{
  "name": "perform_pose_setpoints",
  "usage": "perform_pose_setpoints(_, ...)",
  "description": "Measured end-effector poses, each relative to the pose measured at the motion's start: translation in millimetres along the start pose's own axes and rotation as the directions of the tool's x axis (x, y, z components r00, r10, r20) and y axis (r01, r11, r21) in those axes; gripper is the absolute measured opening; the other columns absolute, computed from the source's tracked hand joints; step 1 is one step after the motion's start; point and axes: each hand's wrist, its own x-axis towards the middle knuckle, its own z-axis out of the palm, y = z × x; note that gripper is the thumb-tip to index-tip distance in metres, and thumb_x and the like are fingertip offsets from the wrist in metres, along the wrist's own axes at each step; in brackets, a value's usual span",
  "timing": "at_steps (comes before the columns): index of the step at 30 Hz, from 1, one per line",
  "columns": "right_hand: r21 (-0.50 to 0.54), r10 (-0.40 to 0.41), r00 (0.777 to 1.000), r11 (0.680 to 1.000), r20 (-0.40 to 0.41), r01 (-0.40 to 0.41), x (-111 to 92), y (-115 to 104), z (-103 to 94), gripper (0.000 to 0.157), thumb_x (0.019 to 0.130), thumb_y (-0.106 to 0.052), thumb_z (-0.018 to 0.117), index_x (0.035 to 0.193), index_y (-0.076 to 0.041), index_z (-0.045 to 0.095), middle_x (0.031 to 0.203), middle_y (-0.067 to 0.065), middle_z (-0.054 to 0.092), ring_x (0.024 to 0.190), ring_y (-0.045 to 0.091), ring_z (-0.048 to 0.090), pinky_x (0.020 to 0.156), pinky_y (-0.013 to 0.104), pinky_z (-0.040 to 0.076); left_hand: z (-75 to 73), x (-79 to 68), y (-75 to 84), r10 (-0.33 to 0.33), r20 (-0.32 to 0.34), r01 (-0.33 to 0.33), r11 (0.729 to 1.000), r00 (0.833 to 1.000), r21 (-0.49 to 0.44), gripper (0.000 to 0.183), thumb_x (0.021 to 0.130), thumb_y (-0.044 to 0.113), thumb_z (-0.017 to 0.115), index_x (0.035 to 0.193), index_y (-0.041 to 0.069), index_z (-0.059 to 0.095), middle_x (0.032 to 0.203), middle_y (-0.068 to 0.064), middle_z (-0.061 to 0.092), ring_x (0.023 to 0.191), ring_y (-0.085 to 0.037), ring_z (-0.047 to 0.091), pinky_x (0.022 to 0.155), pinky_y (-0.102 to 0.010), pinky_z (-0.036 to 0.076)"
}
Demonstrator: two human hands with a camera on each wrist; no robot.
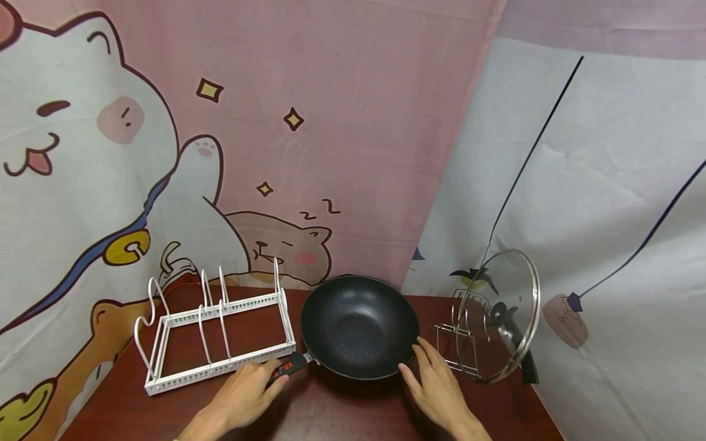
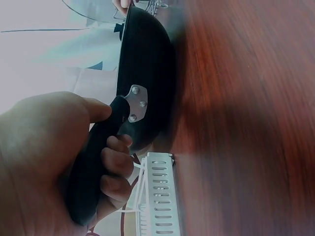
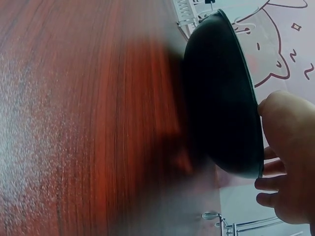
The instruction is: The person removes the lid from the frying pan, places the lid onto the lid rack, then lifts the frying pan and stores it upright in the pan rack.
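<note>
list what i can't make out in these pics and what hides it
Red marking on the handle: head view, too small to read.
Whether it runs on: head view, the left grip covers the handle's rear.
Whether the pan touches the table: wrist views, blur and shadow hide its base.
Near edge of the table: head view, cut off by the bottom edge.

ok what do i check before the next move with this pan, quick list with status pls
1. Left hand gripping the handle: ok
2. Right hand touching the rim: ok
3. Pan open side up: ok
4. Pan base touching the table: cannot tell, underside in shadow
5. White rack upright: ok
6. Glass lid apart from the pan: ok, at the far right
</note>
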Motion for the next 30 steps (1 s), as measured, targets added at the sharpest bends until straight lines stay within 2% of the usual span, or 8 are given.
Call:
perform_pose_setpoints(11, 0.034, 0.027, 0.999, 0.999, 0.039, -0.028, 2.8, 3.3, -0.3, 0.057, 0.109, -0.036, 0.076, 0.147, 0.005, 0.067, 0.163, 0.024, 0.061, 0.143, 0.046, 0.067, 0.11, 0.063, 0.058, -2.3, -0.7, 1.0, -0.005, 0.091, 0.016, 0.992, 0.996, -0.123, 0.014, 0.109, 0.034, 0.075, 0.106, 0.021, 0.07, 0.071, 0.016, 0.045, 0.06, 0.002, 0.039, 0.054, -0.024, 0.033)
perform_pose_setpoints(20, 0.053, 0.039, 0.997, 0.998, 0.064, -0.042, 6.6, 6.5, -0.2, 0.058, 0.109, -0.035, 0.076, 0.149, 0.005, 0.066, 0.165, 0.024, 0.059, 0.142, 0.045, 0.068, 0.109, 0.063, 0.059, -3.0, -2.6, 3.9, 0.005, 0.127, 0.022, 0.978, 0.992, -0.206, 0.017, 0.11, 0.035, 0.074, 0.101, 0.022, 0.067, 0.072, 0.016, 0.045, 0.059, 0.003, 0.038, 0.054, -0.022, 0.032)
perform_pose_setpoints(30, 0.072, 0.042, 0.995, 0.996, 0.089, -0.048, 9.2, 10.2, 0.2, 0.058, 0.11, -0.036, 0.074, 0.151, 0.005, 0.064, 0.169, 0.022, 0.057, 0.142, 0.046, 0.068, 0.109, 0.064, 0.058, -2.7, -3.5, 6.4, 0.013, 0.135, 0.026, 0.959, 0.991, -0.283, 0.022, 0.11, 0.036, 0.073, 0.094, 0.024, 0.065, 0.07, 0.018, 0.044, 0.056, 0.005, 0.037, 0.053, -0.02, 0.031)
